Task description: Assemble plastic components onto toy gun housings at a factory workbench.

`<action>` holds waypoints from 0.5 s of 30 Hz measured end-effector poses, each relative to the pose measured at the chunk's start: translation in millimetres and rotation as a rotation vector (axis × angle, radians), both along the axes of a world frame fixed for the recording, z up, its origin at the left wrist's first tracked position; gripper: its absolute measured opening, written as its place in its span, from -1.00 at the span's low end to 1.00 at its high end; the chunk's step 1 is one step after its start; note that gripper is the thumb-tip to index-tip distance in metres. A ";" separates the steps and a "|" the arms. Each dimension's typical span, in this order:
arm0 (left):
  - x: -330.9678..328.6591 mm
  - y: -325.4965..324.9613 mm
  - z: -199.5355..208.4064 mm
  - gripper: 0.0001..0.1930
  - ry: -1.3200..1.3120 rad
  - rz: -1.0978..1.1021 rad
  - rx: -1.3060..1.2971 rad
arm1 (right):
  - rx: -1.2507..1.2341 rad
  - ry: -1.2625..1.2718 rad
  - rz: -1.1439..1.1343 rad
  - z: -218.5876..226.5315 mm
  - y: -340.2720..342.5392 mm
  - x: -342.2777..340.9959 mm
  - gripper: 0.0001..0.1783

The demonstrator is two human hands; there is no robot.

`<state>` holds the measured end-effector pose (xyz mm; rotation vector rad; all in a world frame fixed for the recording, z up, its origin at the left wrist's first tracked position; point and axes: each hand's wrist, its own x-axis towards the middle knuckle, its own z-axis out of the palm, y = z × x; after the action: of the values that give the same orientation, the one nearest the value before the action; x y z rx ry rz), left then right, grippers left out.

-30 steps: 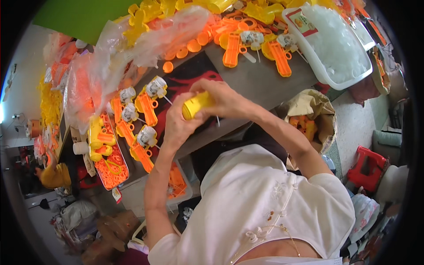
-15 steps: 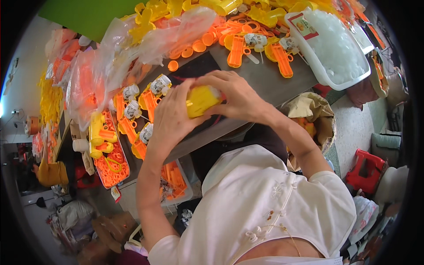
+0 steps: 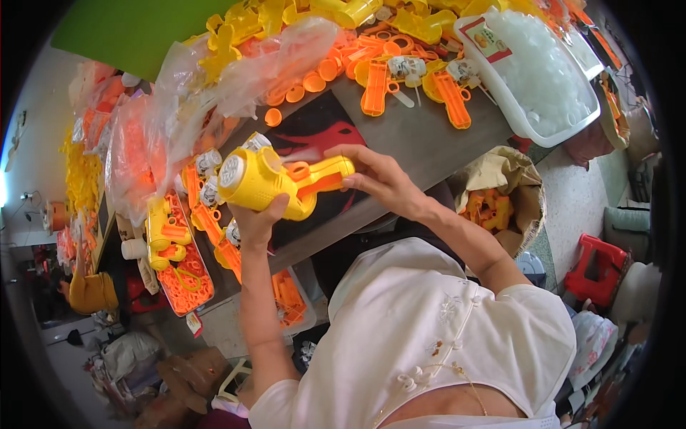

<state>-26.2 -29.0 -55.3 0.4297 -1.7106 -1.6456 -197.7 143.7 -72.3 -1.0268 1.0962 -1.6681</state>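
A yellow toy gun (image 3: 263,184) with an orange grip section and a white, perforated round front is held above the table, its front toward the left. My left hand (image 3: 256,223) grips the body from below, thumb along the near side; its other fingers are mostly hidden. Fingers of my right hand (image 3: 382,179) close around the end of the handle. Left of it, orange half-shells (image 3: 207,209) with white motor-like units lie in a row. A finished-looking yellow toy gun (image 3: 158,232) rests on a tray of small orange parts (image 3: 187,286).
Clear plastic bags (image 3: 179,93) and orange caps (image 3: 294,93) lie at the back. More half-shells (image 3: 375,89) sit at far right, beside a white tub (image 3: 572,132) of translucent pieces. A paper sack (image 3: 525,171) holding orange-yellow items and a red stool (image 3: 592,268) stand right of me.
The toy gun has turned and shifted left, so its front and handle now show. My right hand has moved right to the handle end; my left hand has dropped underneath.
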 end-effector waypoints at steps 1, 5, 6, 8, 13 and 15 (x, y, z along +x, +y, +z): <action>-0.4 10.9 10.0 -0.32 0.027 -0.051 0.076 | 0.004 -0.006 0.002 -0.2 -0.8 -0.8 -0.58; -5.4 0.6 -3.6 -0.25 -0.111 0.068 0.020 | 0.076 0.231 -0.081 -13.5 -7.9 -4.8 -0.56; -4.1 1.6 2.2 -0.21 -0.041 -0.048 0.070 | 0.045 0.148 -0.029 -16.5 -6.9 -6.7 -0.56; 0.2 5.1 10.4 -0.18 0.018 -0.165 0.133 | 0.017 0.082 0.034 -16.1 -1.6 -9.4 -0.55; -5.4 18.2 27.5 -0.14 0.109 -0.040 0.030 | 0.049 0.079 0.052 -4.8 5.8 -9.4 -0.54; -7.8 26.5 33.1 -0.31 0.174 0.034 -0.043 | 0.030 0.080 0.030 -1.3 7.2 -11.4 -0.55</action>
<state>-34.0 -2.5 -22.2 0.2849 -1.5981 -1.5713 -209.0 150.9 -73.6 -1.0943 1.1487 -1.5936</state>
